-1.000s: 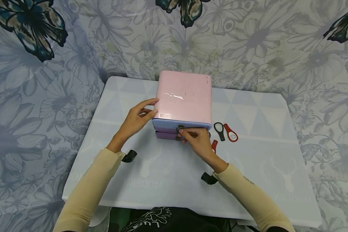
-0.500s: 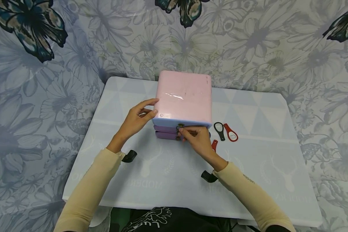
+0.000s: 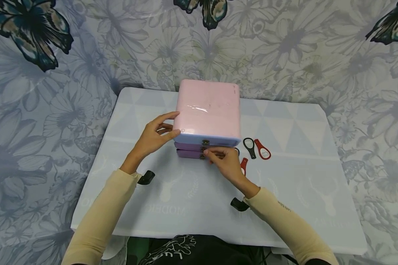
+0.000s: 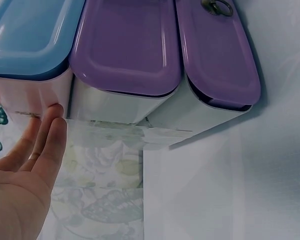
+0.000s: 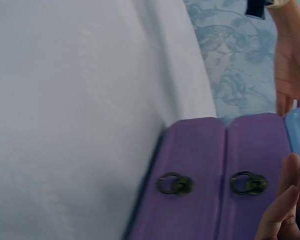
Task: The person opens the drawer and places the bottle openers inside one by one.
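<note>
A small cabinet with a pink top (image 3: 208, 106) stands on the table, with a blue drawer (image 3: 189, 139) above two purple ones. My left hand (image 3: 154, 138) steadies its left side, fingertips against the pink wall and thumb at the front corner. Straight fingers (image 4: 52, 145) show there in the left wrist view. At the front, my right hand (image 3: 226, 160) has thumb and fingertips close to the middle purple drawer (image 5: 255, 140). That drawer's brass ring pull (image 5: 249, 183) hangs free beside the fingers. Another ring pull (image 5: 175, 184) is on the bottom purple drawer (image 5: 197, 150).
Right of the cabinet lie a black loop-ended item (image 3: 249, 147) and a red loop-ended item (image 3: 262, 149). Another red item (image 3: 243, 165) is partly behind the right hand. The white-grey table (image 3: 285, 206) backs onto a floral wall covering (image 3: 285, 55).
The blue top drawer has slid back into the cabinet, uncovering the middle purple front. My right hand has shifted slightly down from the blue drawer's pull. My left hand keeps its place against the cabinet.
</note>
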The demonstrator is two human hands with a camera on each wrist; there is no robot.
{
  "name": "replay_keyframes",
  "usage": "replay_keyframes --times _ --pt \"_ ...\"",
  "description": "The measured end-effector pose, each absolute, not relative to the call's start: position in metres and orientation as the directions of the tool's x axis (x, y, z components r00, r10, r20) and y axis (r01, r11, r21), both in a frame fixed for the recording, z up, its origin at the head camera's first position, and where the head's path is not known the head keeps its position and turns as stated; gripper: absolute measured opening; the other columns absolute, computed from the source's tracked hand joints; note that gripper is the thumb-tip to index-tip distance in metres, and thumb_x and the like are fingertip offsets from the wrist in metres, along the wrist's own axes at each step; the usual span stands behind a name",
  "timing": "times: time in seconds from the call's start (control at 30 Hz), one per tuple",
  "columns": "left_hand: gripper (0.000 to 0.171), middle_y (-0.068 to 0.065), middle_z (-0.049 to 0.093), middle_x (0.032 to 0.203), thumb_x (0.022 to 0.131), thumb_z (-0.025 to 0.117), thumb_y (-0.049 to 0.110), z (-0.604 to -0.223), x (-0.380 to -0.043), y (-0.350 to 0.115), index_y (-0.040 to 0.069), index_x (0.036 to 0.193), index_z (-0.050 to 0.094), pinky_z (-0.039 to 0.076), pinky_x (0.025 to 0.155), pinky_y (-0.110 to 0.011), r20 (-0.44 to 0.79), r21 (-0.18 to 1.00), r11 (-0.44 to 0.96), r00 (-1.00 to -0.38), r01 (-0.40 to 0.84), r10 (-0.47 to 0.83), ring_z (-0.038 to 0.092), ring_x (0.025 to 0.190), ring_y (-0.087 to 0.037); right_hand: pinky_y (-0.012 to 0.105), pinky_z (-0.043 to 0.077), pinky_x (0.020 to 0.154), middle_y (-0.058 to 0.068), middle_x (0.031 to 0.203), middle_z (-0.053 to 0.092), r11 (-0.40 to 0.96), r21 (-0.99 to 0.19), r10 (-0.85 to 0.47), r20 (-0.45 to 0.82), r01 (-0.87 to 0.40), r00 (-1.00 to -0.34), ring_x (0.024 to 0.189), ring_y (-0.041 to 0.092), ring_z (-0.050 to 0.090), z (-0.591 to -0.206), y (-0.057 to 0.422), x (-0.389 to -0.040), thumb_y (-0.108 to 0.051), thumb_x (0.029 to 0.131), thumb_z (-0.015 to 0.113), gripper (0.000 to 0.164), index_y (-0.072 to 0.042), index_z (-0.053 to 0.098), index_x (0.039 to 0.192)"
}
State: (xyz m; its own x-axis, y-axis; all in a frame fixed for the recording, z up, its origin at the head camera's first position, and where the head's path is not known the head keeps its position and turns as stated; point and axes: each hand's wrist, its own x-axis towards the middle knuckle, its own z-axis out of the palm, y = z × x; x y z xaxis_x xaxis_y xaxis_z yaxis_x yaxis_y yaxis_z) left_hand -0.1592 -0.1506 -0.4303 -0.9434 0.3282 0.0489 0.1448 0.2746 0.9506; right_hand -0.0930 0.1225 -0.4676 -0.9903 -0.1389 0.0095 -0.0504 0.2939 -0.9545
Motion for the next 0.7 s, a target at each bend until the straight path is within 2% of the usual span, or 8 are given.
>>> replay_keyframes --times 0.1,0.33,0.5,0.7 --pt "0.067 -0.006 0.049 0.145 0.089 0.077 0.016 -0.426 -0.158 -0.150 0.028 0.149 0.049 0.044 0.113 -0.049 0.039 0.959 0.252 -0.941 0.130 0.337 0.060 0.115 -0.031 0.022 0.052 0.055 0.011 0.082 0.077 0.307 -0.951 -0.140 0.003 -0.047 -0.990 0.067 0.030 0.072 -0.476 0.124 -0.086 -0.023 0.092 0.075 0.021 -0.004 0.079 0.100" --pt "0.068 -0.011 0.049 0.144 0.089 0.077 0.013 -0.402 -0.147 -0.146 0.017 0.150 0.048 0.044 0.113 -0.051 0.038 0.960 0.249 -0.940 0.129 0.340 0.060 0.115 -0.034 0.020 0.052 0.056 0.022 0.090 0.076 0.291 -0.957 -0.155 -0.036 -0.010 -0.987 0.068 0.034 0.073 -0.493 0.123 -0.079 -0.021 0.091 0.076 0.021 -0.002 0.079 0.101" --pt "0.067 -0.012 0.049 0.145 0.089 0.076 0.012 -0.400 -0.146 -0.146 0.017 0.150 0.048 0.043 0.113 -0.052 0.038 0.963 0.237 -0.939 0.125 0.342 0.060 0.115 -0.034 0.016 0.048 0.055 0.024 0.093 0.075 0.308 -0.951 -0.158 -0.065 0.014 -0.985 0.071 0.042 0.072 -0.498 0.123 -0.080 -0.016 0.092 0.074 0.024 0.004 0.076 0.106" --pt "0.065 -0.009 0.049 0.144 0.089 0.077 0.013 -0.401 -0.146 -0.146 0.019 0.149 0.050 0.044 0.113 -0.050 0.035 0.967 0.224 -0.936 0.119 0.349 0.060 0.114 -0.033 0.015 0.045 0.052 0.029 0.092 0.073 0.322 -0.947 -0.169 -0.032 -0.025 -0.985 0.073 0.049 0.070 -0.473 0.118 -0.078 -0.002 0.093 0.069 0.023 0.013 0.071 0.109"
